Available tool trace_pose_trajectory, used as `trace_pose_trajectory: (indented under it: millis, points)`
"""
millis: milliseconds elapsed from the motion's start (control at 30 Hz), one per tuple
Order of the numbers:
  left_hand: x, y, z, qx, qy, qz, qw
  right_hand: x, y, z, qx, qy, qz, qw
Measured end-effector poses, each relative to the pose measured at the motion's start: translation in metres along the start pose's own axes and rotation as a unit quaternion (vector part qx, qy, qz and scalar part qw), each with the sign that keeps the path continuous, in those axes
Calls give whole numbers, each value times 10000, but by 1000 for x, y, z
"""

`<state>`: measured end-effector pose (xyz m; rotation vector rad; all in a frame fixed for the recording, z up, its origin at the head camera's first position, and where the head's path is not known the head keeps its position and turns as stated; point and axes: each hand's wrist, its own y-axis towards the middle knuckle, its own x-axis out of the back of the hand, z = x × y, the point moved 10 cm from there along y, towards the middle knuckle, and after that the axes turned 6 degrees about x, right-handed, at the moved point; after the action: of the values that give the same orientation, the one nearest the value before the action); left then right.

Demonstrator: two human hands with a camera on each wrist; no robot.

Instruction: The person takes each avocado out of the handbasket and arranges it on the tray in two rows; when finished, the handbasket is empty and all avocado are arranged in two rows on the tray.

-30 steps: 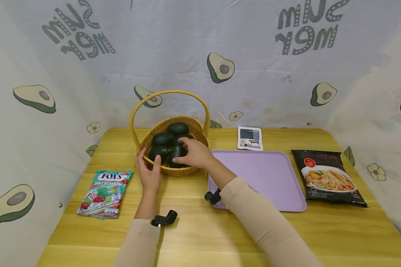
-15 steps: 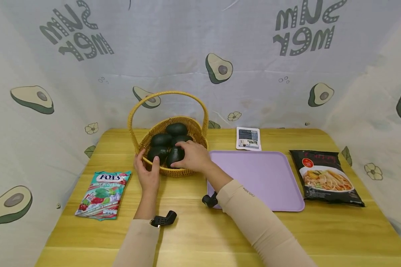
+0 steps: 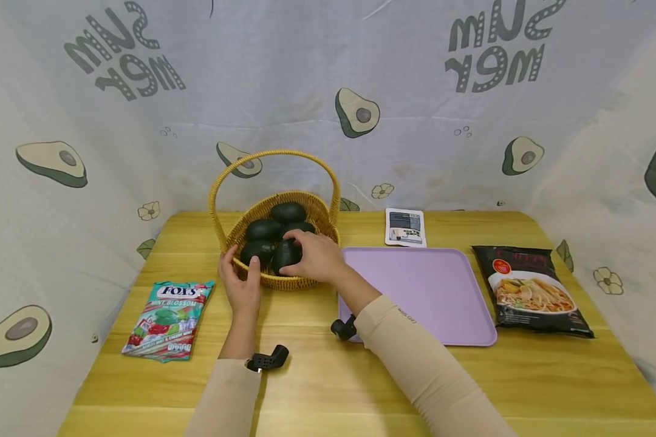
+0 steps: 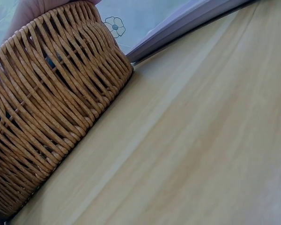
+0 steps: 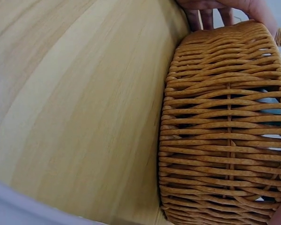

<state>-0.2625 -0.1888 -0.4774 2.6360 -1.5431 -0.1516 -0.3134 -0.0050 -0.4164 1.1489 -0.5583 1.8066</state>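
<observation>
A yellow wicker basket (image 3: 293,283) with a tall hooped handle stands at the back left of the table, holding several dark green avocados (image 3: 262,230). My left hand (image 3: 242,290) grips its front left side, the thumb at the rim and the fingers around the outside. Over the front right rim reaches my right hand (image 3: 321,260), thumb and fingers curled round the nearest avocado (image 3: 285,257), which is still down among the others. Woven basket wall (image 4: 61,84) fills much of the left wrist view; the right wrist view likewise shows the wall (image 5: 225,131), the avocados hidden behind it.
A lilac tray (image 3: 415,291) lies right of the basket, partly under my right forearm. Behind it is a small white packet (image 3: 406,227). A black noodle packet (image 3: 533,291) lies at the far right, and a Fox's candy bag (image 3: 169,320) at the left.
My right hand has settled lower and closer around the front avocado, uncovering more of the one behind. The left hand keeps its place on the basket; the head view has shifted slightly.
</observation>
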Motion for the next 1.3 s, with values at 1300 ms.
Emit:
trace_pose_trajectory:
  millis: [1300]
  points:
    - [0,2,5,270,88,-83,9996,58,-53,-43,-219,4308,-2079,8779]
